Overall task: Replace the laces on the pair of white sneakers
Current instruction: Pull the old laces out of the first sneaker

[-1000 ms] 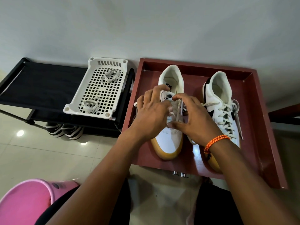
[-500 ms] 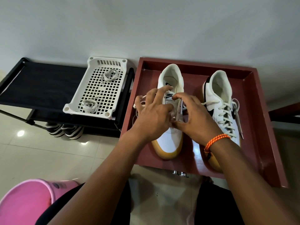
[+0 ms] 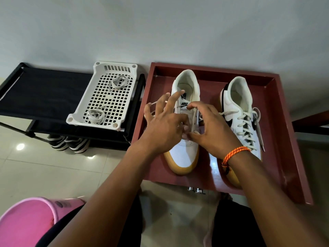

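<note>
Left hand (image 3: pixel 165 125) pinching lace (image 3: pixel 195 118) low on left sneaker (image 3: pixel 185 139), fingers splayed; right hand (image 3: pixel 213 132) gripping same lace, likely feeding eyelet (contact partly hidden)

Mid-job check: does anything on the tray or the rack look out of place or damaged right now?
Nothing looks damaged or spilled. The left sneaker is half unlaced under both hands, lace ends loose, as expected. The right sneaker is fully laced, its lace end trailing down the outer side. Two lace bundles lie in the white basket.
</note>
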